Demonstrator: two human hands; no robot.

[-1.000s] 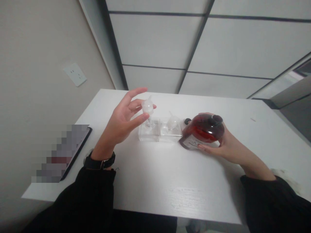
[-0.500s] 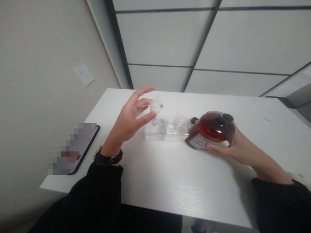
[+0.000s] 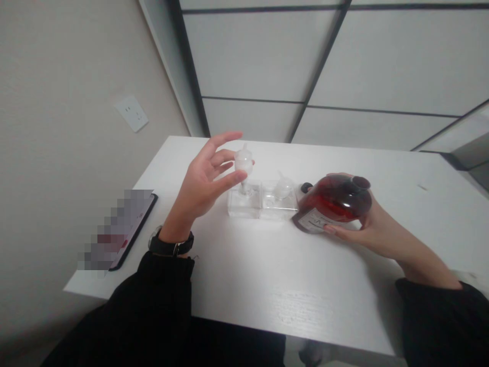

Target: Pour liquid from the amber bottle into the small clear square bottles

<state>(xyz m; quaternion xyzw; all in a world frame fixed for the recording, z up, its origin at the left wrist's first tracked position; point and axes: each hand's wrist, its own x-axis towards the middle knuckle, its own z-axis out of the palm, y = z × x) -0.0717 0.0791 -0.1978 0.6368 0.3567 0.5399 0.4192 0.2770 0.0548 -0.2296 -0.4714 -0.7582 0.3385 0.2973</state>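
Note:
My left hand (image 3: 208,178) has thumb and fingers round a small translucent rounded stopper (image 3: 243,160), held above the left part of a clear two-part container (image 3: 244,206). A similar translucent piece (image 3: 283,186) sits at the container's right part. In my right hand (image 3: 376,229) is a dark red-brown bottle (image 3: 330,204) with a white label; it tilts to the right and its mouth is uncapped. The bottle's base is beside the container's right end. Most of my right fingers are hidden behind the bottle.
A small black cap (image 3: 306,187) lies between container and bottle. At the left edge of the white table (image 3: 260,275) is a phone (image 3: 122,234), partly pixelated. The wall with a socket (image 3: 132,113) rises at the left, and white panels (image 3: 252,51) stand behind the table.
The view has shifted slightly. My left hand holds the stopper a little higher over the container; my right hand and the bottle are nearly unchanged.

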